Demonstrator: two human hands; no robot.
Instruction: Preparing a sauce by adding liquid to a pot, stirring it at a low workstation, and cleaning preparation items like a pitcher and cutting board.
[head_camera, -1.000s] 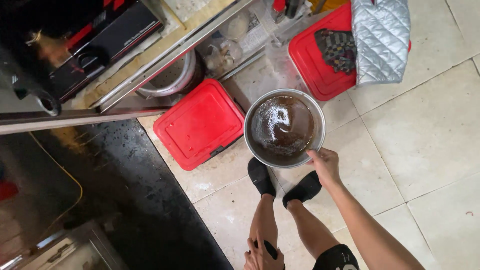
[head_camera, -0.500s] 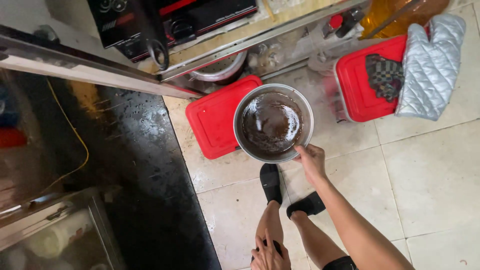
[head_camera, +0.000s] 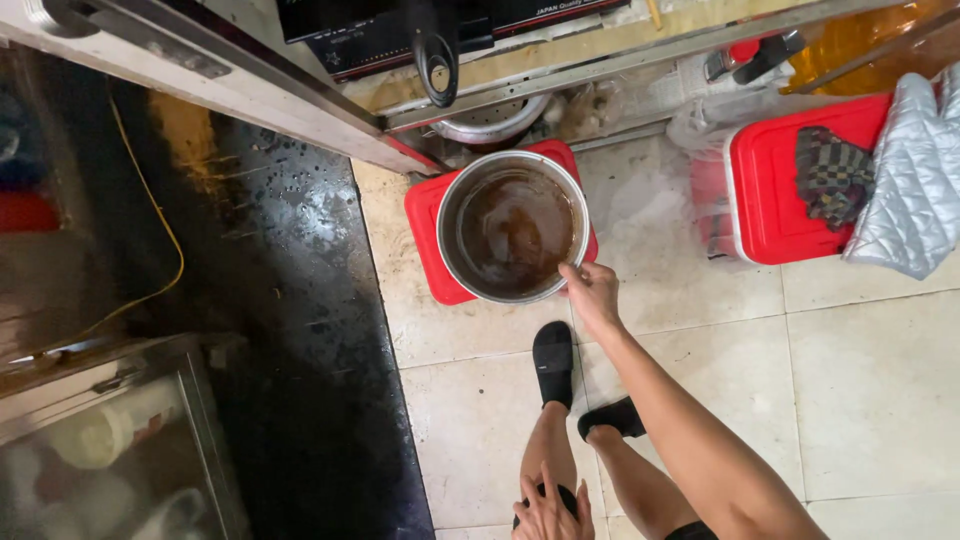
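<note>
Right hand: my right hand (head_camera: 592, 296) pinches the rim of the steel pot (head_camera: 513, 226).
Change: pot now over the red lid (head_camera: 432, 235), nearer the stove shelf.
Left hand: my left hand (head_camera: 548, 508) rests spread on my knee.

Pot: round steel pot (head_camera: 513, 240), held upright and level
Contents: murky brown liquid, low inside
Grip point: rim at 4 o'clock
Place: above red lid (head_camera: 432, 240), near frame centre
</note>
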